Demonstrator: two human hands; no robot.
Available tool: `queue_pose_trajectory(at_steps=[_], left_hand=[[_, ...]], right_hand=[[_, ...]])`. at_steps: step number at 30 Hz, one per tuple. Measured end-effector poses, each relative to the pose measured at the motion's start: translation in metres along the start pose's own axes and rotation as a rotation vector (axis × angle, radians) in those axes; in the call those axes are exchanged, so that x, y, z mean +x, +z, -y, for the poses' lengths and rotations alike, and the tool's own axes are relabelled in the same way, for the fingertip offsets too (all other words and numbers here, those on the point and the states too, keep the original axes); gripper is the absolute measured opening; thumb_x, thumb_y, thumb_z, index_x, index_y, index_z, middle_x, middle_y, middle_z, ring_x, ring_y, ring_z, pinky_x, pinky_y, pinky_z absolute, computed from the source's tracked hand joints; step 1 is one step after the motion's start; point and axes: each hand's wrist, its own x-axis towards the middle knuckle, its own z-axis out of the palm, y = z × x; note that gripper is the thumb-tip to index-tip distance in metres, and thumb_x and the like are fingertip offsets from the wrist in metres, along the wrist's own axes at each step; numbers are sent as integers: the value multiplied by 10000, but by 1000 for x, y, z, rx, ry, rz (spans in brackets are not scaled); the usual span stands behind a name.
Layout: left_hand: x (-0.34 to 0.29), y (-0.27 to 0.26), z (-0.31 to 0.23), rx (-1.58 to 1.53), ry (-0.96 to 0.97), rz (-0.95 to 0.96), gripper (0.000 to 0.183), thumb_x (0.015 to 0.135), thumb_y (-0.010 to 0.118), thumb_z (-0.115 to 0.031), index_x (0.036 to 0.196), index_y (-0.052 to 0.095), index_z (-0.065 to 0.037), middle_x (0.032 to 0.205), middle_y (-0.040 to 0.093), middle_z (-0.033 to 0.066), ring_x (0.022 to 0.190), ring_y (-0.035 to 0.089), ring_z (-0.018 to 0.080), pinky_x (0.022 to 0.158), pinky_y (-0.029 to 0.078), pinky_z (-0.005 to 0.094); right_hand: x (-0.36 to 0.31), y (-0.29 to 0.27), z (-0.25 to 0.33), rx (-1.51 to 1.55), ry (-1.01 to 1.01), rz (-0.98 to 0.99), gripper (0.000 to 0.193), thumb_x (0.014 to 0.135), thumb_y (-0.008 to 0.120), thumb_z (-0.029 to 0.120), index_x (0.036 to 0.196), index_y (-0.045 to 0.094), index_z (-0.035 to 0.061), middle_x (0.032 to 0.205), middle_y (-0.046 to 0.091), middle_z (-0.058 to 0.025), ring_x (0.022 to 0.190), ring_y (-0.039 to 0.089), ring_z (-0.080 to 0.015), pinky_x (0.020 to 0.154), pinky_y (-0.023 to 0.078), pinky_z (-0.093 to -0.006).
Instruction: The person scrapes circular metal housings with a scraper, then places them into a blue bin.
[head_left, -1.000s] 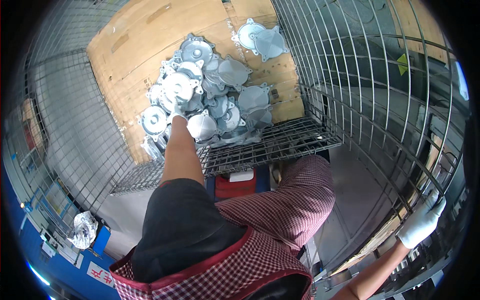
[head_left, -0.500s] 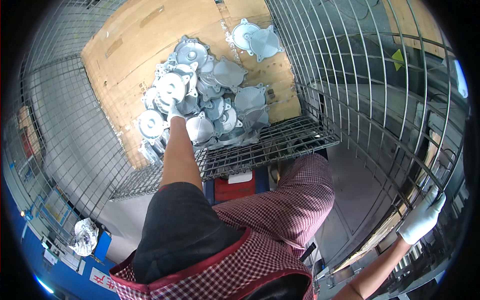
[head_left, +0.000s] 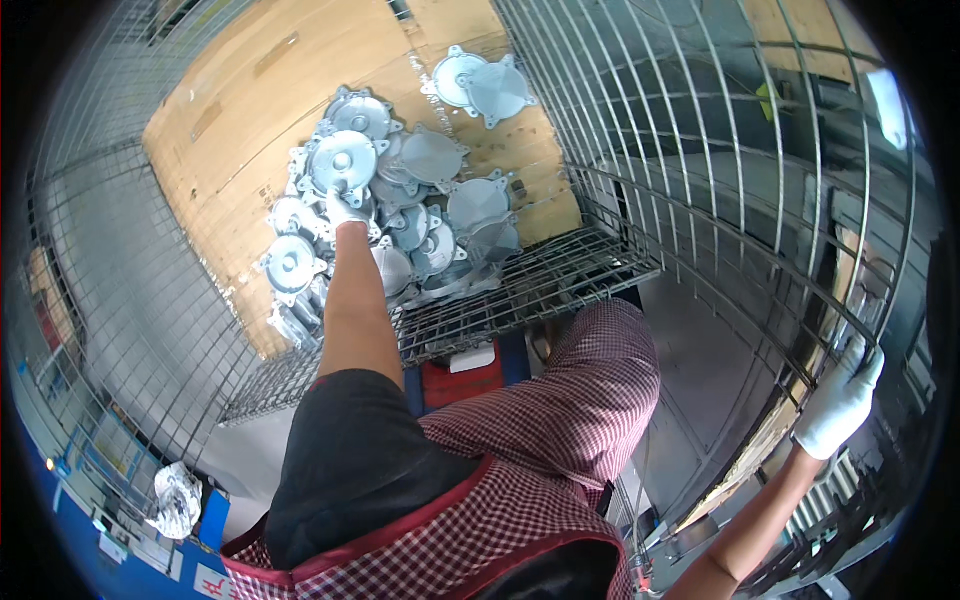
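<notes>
My left hand, in a white glove, reaches down into the wire cage and grips the near rim of a round silver metal cover. That cover has lugs around its edge and a raised hub in its middle. It sits over the top of a heap of similar covers, and the fingertips are partly hidden by it. Far off to the right, my gloved right hand is closed around the wire edge of the cage.
Brown board lines the cage floor. Two covers lie apart from the heap at the far right. A low wire wall stands between my body and the heap. Crumpled white wrapping lies outside at the lower left.
My left hand has taken hold of a cover on the heap, which now faces up and looks larger. My right hand stays on the cage wire. The whole view has shifted slightly.
</notes>
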Motion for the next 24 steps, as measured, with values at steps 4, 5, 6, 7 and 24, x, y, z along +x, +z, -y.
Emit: queue_pose_trajectory(at_steps=[4, 5, 6, 7, 24], left_hand=[[40, 11, 14, 8, -99, 231, 284, 821, 538, -194, 1075, 514, -68, 901, 604, 96, 762, 571, 265, 707, 463, 414], [45, 17, 18, 94, -42, 94, 379, 835, 568, -275, 1130, 529, -41, 965, 592, 109, 855, 557, 269, 799, 442, 423], [45, 24, 16, 356, 89, -21, 406, 825, 587, -366, 1087, 553, -59, 973, 600, 97, 842, 557, 253, 782, 456, 394], [40, 32, 15, 481, 182, -92, 446, 814, 607, -457, 1044, 577, -76, 980, 608, 85, 829, 557, 237, 766, 470, 366], [-307, 95, -39, 1067, 777, 969, 686, 710, 620, -14, 1340, 355, 43, 1275, 482, 157, 1156, 475, 237, 991, 371, 334]], right_hand=[[-1, -1, 9, -40, -15, -24, 262, 924, 554, 212, 1141, 574, 66, 914, 665, -180, 803, 656, -298, 704, 489, -348], [-2, -2, 13, -79, 26, -4, 334, 906, 576, 180, 1222, 541, 79, 1005, 649, -190, 836, 661, -286, 719, 491, -343], [-2, -3, 16, -31, -104, 28, 389, 895, 581, 165, 1267, 510, 79, 1133, 609, -189, 889, 654, -295, 742, 493, -331], [-2, -4, 19, -60, -221, -58, 265, 893, 601, 175, 1125, 583, 47, 887, 650, -211, 728, 637, -341, 669, 495, -362], [15, 10, 24, 182, -387, 39, 243, 895, 473, 275, 992, 520, 57, 832, 633, -138, 743, 623, -303, 637, 478, -426]])
